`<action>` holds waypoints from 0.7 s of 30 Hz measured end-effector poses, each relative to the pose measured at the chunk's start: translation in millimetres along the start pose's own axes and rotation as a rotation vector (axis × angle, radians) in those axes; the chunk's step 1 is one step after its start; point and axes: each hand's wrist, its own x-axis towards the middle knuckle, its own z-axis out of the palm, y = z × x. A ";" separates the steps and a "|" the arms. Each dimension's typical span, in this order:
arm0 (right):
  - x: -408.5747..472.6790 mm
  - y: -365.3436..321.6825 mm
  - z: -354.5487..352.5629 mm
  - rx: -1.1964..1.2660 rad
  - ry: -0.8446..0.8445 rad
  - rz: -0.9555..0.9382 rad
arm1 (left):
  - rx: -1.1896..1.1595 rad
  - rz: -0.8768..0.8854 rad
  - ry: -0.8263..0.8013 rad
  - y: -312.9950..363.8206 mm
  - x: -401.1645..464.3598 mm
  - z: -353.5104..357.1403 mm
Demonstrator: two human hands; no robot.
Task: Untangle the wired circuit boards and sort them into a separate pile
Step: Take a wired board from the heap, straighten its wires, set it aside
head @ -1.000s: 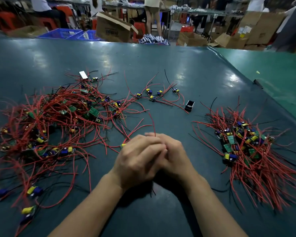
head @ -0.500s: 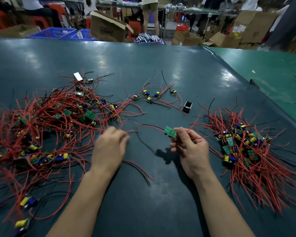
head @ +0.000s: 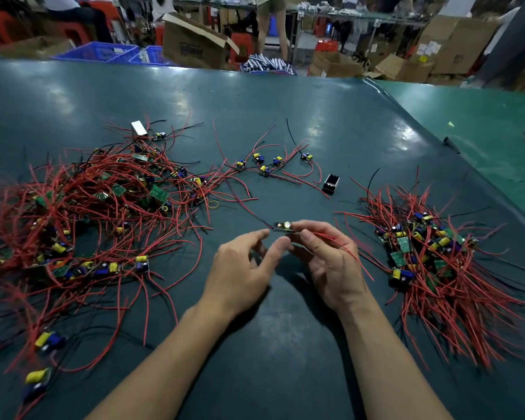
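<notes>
A big tangle of red-wired circuit boards (head: 82, 213) covers the left of the dark green table (head: 285, 116). A sorted pile of boards (head: 431, 256), wires fanned toward me, lies at the right. My right hand (head: 331, 262) pinches one small circuit board (head: 283, 226) above the table's middle; its red wires trail over my palm and back toward the tangle. My left hand (head: 243, 265) hovers just left of that board, fingers spread, thumb close to it, holding nothing. A few loose boards (head: 264, 163) lie farther back.
A small black box (head: 331, 184) sits between the loose boards and the right pile. A white block (head: 139, 127) lies at the tangle's far edge. A lighter green table (head: 482, 131) adjoins on the right. Cardboard boxes, blue crates and people stand beyond the far edge.
My hands were clasped together, then parted. The right hand lifted a board and turned it component-side up; the left hand moved from the tangle's edge back toward the board.
</notes>
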 end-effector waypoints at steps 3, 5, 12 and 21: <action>-3.8 2.7 5.2 -0.033 -0.090 0.036 | -0.314 -0.084 -0.026 -4.8 5.2 -7.9; -5.2 3.6 10.5 -0.018 -0.118 0.059 | -0.483 -0.108 -0.012 -8.2 4.6 -10.8; -3.2 15.9 27.5 0.124 0.171 0.145 | -0.655 -0.148 -0.077 -9.3 9.8 -16.4; -4.7 20.9 28.0 -0.195 0.182 0.031 | -0.634 -0.176 -0.097 -10.3 7.5 -16.2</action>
